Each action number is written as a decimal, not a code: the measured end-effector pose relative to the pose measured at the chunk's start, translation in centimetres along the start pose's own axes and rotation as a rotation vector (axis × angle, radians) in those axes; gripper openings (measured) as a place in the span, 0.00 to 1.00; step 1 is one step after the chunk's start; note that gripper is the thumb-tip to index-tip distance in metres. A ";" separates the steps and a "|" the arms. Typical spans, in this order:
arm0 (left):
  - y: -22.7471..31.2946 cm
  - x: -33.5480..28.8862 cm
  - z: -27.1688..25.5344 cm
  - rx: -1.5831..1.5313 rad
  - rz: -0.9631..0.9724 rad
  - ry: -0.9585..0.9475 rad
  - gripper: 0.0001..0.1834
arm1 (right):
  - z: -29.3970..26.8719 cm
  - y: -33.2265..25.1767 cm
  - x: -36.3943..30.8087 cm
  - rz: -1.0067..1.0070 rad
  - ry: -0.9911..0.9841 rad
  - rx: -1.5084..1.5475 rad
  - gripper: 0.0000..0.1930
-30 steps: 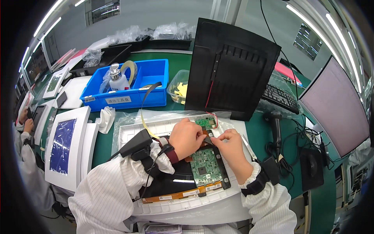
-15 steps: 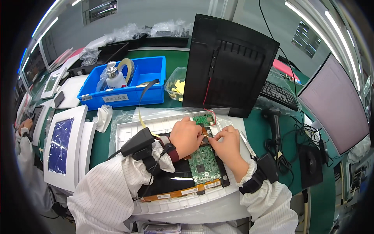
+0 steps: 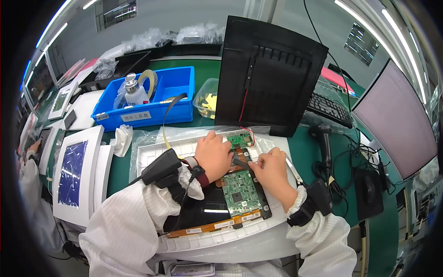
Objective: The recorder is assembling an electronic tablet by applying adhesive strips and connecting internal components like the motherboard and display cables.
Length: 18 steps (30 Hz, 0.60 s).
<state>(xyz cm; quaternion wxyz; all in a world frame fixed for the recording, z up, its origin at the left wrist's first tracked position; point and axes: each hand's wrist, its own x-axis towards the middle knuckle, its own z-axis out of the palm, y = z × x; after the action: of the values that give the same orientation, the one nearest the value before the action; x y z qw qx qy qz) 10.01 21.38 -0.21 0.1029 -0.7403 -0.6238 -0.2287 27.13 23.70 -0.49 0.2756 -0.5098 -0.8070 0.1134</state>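
A short dark grey strip (image 3: 240,162) spans the gap between my hands, just above a green circuit board (image 3: 242,194). My right hand (image 3: 272,172) pinches its right end between thumb and finger. At the other end, the fingertips of my left hand (image 3: 213,156) are closed on it, partly hidden by the hand itself. The board sits on a black panel (image 3: 198,213) lying in a white frame (image 3: 159,151). A smaller green board (image 3: 239,140) with red wires lies beyond my fingers. Orange flat cables (image 3: 224,225) run along the panel's near edge.
A black housing (image 3: 272,78) stands upright behind the frame. Left of it are a blue bin (image 3: 157,112) with a pump bottle, and a clear tub (image 3: 206,99). Tweezers (image 3: 294,171) lie beside my right hand. A scanner (image 3: 322,143), cables and a monitor (image 3: 399,120) occupy the right.
My left hand has shifted slightly left and away from the right, exposing the dark grey strip. The pale yellow sliver seen between my fingertips earlier no longer shows.
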 end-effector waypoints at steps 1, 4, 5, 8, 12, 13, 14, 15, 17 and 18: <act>-0.4 0.1 -0.3 -0.001 0.020 0.000 0.05 | -0.2 0.5 0.1 -0.009 -0.011 0.015 0.11; -1.1 0.1 -1.3 -0.125 0.192 -0.056 0.07 | 0.3 1.2 0.2 -0.050 0.030 0.075 0.13; -1.2 0.0 -1.7 -0.186 0.268 -0.085 0.09 | 0.4 1.3 0.2 -0.065 0.055 0.098 0.14; -1.2 -0.9 -2.3 -0.167 0.418 -0.184 0.13 | 0.3 1.1 0.5 -0.058 0.010 0.083 0.15; -1.6 -1.3 -2.8 -0.112 0.450 -0.255 0.16 | 0.0 0.7 0.7 -0.032 -0.085 0.057 0.16; -1.8 -1.3 -2.9 -0.096 0.451 -0.257 0.16 | 0.1 1.1 0.9 -0.036 -0.109 0.060 0.16; -2.0 -1.3 -3.1 -0.096 0.456 -0.254 0.15 | 0.0 1.3 1.1 -0.042 -0.131 0.064 0.16; -2.3 -1.2 -3.5 -0.095 0.460 -0.251 0.15 | -0.3 1.4 1.3 -0.033 -0.175 0.088 0.16; -3.0 -1.0 -4.1 -0.085 0.463 -0.237 0.13 | -0.9 1.6 1.7 -0.011 -0.258 0.131 0.16; -3.3 -0.9 -4.4 -0.076 0.462 -0.226 0.13 | -0.9 1.9 1.8 -0.001 -0.250 0.152 0.16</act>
<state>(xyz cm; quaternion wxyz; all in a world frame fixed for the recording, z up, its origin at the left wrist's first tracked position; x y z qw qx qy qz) 5.81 19.33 2.79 0.0543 -0.8873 -0.4365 -0.1384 28.50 26.09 -0.06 0.2108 -0.4689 -0.8245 0.2365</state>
